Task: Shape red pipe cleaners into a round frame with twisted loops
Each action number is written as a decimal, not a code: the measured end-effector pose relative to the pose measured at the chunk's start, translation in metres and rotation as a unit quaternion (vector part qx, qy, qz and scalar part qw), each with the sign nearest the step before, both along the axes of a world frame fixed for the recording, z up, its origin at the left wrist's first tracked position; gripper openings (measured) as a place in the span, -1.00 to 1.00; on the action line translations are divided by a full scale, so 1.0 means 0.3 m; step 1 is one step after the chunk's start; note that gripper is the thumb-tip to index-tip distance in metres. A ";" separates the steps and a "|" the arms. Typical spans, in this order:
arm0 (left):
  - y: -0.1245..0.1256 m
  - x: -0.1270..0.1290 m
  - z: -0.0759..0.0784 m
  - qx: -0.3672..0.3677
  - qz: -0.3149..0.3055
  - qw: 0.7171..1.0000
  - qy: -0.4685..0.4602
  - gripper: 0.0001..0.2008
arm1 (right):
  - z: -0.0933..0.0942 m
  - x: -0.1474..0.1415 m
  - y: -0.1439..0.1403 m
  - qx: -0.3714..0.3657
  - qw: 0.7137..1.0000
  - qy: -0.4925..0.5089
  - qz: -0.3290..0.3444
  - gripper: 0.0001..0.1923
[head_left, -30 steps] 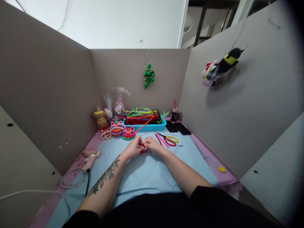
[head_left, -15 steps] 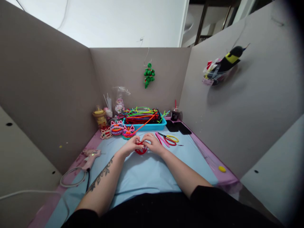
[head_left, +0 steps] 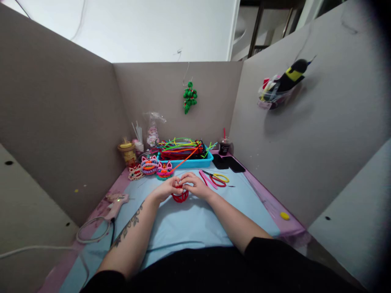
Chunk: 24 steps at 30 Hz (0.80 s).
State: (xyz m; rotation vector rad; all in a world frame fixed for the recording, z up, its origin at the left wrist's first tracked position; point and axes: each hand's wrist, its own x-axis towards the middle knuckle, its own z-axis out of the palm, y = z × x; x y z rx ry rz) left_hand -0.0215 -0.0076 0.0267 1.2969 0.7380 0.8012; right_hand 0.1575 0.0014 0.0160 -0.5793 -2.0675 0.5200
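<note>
cardboard walls box in a blue mat [head_left: 189, 224] on the desk. left hand [head_left: 165, 189] and right hand [head_left: 195, 185] meet at mat centre, fingers curled and pinching a red wire loop [head_left: 180, 197], probably a bent pipe cleaner; the loop hangs just under the fingertips, touching or near the mat. just right of the hands lie scissors [head_left: 218, 179]. beyond the hands sits a blue tray [head_left: 186, 163] full of pipe cleaners, with small cat faces [head_left: 152, 167] to its left. phones [head_left: 227, 162] lie right of the tray. glue gun [head_left: 116, 202] lies far left on the pink edge. green charm [head_left: 190, 97] hangs on the back wall.
</note>
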 end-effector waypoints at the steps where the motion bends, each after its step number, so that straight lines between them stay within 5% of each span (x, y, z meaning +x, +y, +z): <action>1: -0.001 -0.001 0.000 -0.001 -0.004 1.000 -0.002 -0.59 | 0.000 0.000 0.001 -0.007 1.000 -0.002 0.002 -0.90; 14: 0.003 0.008 -0.011 0.010 0.006 1.000 0.023 -0.53 | -0.018 -0.017 -0.006 0.025 0.998 -0.034 -0.048 -0.93; 24: 0.000 0.030 -0.028 0.088 0.048 0.991 0.083 -0.54 | -0.053 -0.055 0.010 -0.030 0.990 -0.039 -0.133 -0.85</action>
